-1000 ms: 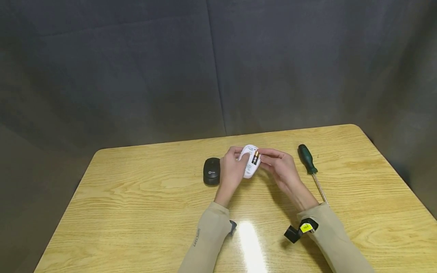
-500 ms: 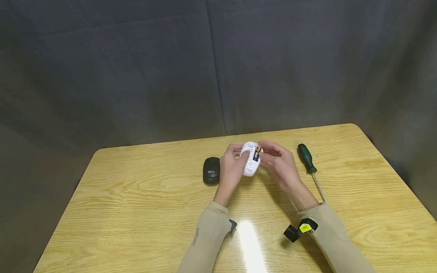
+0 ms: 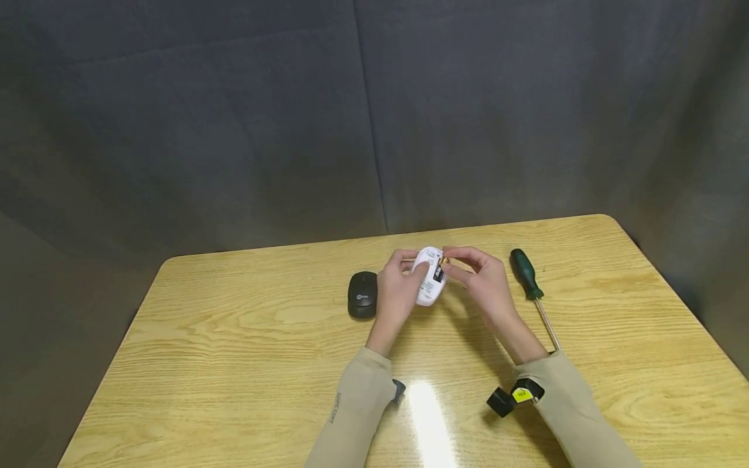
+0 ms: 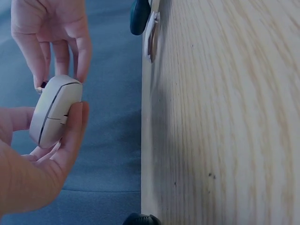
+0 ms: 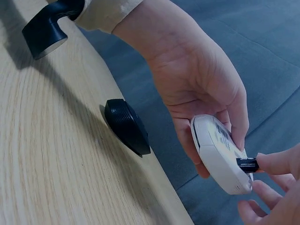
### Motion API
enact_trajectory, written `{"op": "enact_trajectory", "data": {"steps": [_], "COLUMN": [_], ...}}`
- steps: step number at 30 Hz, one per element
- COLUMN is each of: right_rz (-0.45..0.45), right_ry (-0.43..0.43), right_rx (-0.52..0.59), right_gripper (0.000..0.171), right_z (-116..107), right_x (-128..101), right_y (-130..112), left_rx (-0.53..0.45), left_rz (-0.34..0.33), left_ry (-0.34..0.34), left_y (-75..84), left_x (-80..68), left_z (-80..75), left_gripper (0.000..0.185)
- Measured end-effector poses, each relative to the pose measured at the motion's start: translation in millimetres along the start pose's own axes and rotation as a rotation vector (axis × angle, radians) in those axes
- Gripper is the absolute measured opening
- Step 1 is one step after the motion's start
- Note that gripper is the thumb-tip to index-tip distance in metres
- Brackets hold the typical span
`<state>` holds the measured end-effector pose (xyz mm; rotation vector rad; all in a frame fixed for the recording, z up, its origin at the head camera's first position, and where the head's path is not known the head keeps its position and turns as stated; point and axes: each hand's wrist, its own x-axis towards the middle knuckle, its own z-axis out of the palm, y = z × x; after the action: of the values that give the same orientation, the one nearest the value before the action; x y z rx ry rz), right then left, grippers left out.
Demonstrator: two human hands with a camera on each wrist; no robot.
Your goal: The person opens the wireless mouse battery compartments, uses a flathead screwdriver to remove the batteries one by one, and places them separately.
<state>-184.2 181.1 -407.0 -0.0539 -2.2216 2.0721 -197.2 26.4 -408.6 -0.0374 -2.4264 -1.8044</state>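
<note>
My left hand (image 3: pixel 398 289) grips a white computer mouse (image 3: pixel 429 294), held above the table with its underside toward me and its thumb across that side. The battery compartment is uncovered. A black battery with a copper-coloured end (image 3: pixel 445 261) slants out of it. My right hand (image 3: pixel 487 286) pinches the raised end of this battery between thumb and fingertips. In the right wrist view, the battery (image 5: pixel 247 164) pokes out of the mouse's underside into the right hand's fingers. The left wrist view shows the mouse (image 4: pixel 57 110) side-on, with most of the battery hidden.
A black mouse (image 3: pixel 362 296) lies on the wooden table (image 3: pixel 246 364) just left of my left hand. Right of my right hand lies a green-handled screwdriver (image 3: pixel 526 273). A small thin white piece (image 4: pixel 151 36) lies beyond in the left wrist view. Grey cloth (image 3: pixel 263 130) hangs behind.
The battery's copper-coloured end has tilted up out of the compartment. My right thumb and fingers have moved from the mouse's edge onto that end. My left hand keeps its grip, shifting slightly.
</note>
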Motion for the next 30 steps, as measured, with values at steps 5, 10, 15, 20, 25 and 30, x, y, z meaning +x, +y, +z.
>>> {"op": "enact_trajectory", "data": {"steps": [5,10,15,20,25,30], "right_rz": [-0.051,-0.065,-0.088,-0.078,-0.046,-0.029], "right_ry": [-0.004,0.026,0.113,0.163,0.182,0.155], "right_rx": [-0.038,-0.050,0.076,0.296,0.381,0.413], "right_gripper": [0.024,0.022,0.023,0.016,0.010,0.009], "right_z": [2,1,-2,-9,-19,-26], "right_x": [-2,-2,0,2,5,5], "right_y": [-1,0,-1,-6,-10,-13], "left_rx": [0.013,0.009,0.021,0.035,0.057,0.074], "left_rz": [-0.013,-0.036,-0.056,-0.053,-0.064,-0.067], "left_ry": [0.000,-0.022,-0.051,-0.076,-0.116,-0.142], "left_y": [-1.3,-1.9,-2.1,-3.0,-5.3,-7.6], "left_x": [-0.3,-1.2,-2.4,-2.7,-3.4,-4.6], "left_z": [-0.1,0.2,2.5,5.6,8.7,11.5], "left_gripper": [0.027,0.030,0.032,0.036,0.040,0.041]}}
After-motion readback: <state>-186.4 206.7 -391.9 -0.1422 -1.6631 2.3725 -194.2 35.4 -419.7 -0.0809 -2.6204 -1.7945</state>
